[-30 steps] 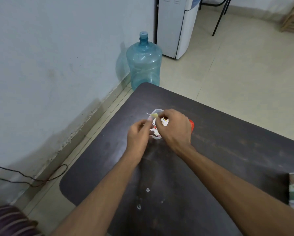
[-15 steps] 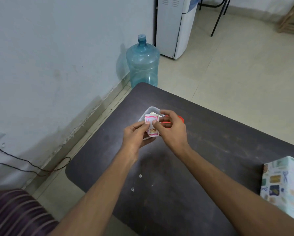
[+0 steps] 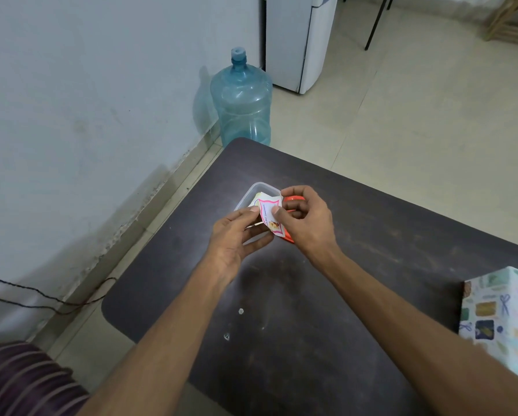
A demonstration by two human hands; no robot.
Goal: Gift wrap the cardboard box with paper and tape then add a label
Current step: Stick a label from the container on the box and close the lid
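Both my left hand [image 3: 236, 235] and right hand [image 3: 307, 219] pinch a small white label [image 3: 269, 216] with a wavy pink border and tiny print.

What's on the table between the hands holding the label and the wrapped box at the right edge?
Nothing: in the head view, only bare dark table separates the label from the wrapped box. The right forearm crosses above that stretch.

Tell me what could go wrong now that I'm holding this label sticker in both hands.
1. The label sticker, pinched between the left hand and right hand, already curls, so it might fold onto itself or tear.
2. The wrapped box sits far off at the table's right edge, so the label could go on crooked after the carry.
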